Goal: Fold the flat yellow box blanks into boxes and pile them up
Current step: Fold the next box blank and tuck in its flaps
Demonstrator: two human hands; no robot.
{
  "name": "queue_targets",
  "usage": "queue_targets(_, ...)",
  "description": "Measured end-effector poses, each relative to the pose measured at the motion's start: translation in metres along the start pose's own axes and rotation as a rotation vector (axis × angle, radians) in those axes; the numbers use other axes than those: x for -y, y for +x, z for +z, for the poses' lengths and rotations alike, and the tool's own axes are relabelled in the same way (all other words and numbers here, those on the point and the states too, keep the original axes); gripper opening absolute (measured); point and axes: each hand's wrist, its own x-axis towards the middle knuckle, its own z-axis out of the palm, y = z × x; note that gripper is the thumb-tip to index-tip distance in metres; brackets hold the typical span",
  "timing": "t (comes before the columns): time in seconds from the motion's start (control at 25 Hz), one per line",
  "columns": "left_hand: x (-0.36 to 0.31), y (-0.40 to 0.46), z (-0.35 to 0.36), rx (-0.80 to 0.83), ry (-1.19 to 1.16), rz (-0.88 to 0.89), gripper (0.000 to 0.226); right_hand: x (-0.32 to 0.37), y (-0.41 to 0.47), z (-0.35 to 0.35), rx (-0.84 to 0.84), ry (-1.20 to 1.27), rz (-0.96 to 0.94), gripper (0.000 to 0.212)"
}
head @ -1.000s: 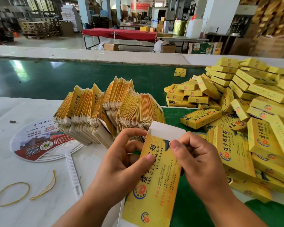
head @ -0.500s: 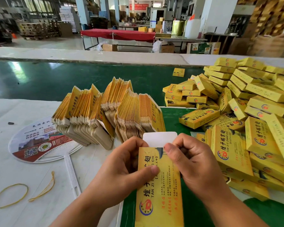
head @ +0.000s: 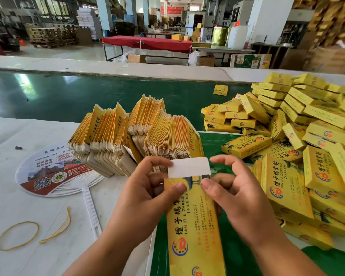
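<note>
I hold one yellow box blank (head: 193, 226) upright in front of me, its white end flap (head: 188, 167) standing up at the top. My left hand (head: 145, 198) grips its left edge, thumb on the printed face and fingers behind. My right hand (head: 235, 196) holds the right edge with the thumb pressed on the face near the flap's fold, index finger raised beside the flap. Behind stands a fanned stack of flat blanks (head: 135, 136). A big pile of folded yellow boxes (head: 299, 140) fills the right side.
A printed plastic hand fan (head: 54, 172) lies on the white table at left, with two yellow rubber bands (head: 18, 235) nearer me. A green conveyor belt (head: 68, 96) runs behind, one lone box (head: 220, 90) on it. Factory floor beyond.
The blank has turned from a slant to straight upright and come lower. Both hands have shifted up to its top end, and the right index finger has lifted off beside the white flap.
</note>
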Motion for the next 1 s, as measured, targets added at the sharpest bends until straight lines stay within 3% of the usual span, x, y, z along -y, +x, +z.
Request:
queue_targets(0.12, -0.0010, 0.0014, -0.0014, -0.017, -0.059, -0.076, 0.061, -0.0022, -0.0001, 0.0008, 0.090, 0.068, 0.094, 0.042)
queue_targets(0.32, -0.0032, 0.0017, -0.0031, 0.065, -0.077, -0.081, 0.030, -0.0013, -0.0005, 0.0009, 0.138, 0.131, 0.107, 0.032)
queue_targets(0.44, -0.0004, 0.0015, -0.0033, 0.073, -0.054, -0.038, 0.022, -0.0007, -0.0006, 0.0008, 0.093, 0.096, 0.074, 0.028)
queue_targets(0.6, 0.0010, 0.0012, -0.0035, 0.078, -0.068, -0.027, 0.021, -0.0009, 0.0005, -0.0011, 0.105, 0.104, 0.053, 0.025)
queue_targets(0.8, -0.0027, -0.0004, -0.0025, 0.024, 0.018, -0.045, 0.039, 0.0036, -0.0023, 0.0014, 0.145, 0.085, 0.013, 0.020)
queue_targets(1.0, -0.0031, 0.0013, -0.0055, 0.075, 0.004, -0.130, 0.020, 0.0042, -0.0019, 0.0022, 0.070, -0.007, -0.010, 0.023)
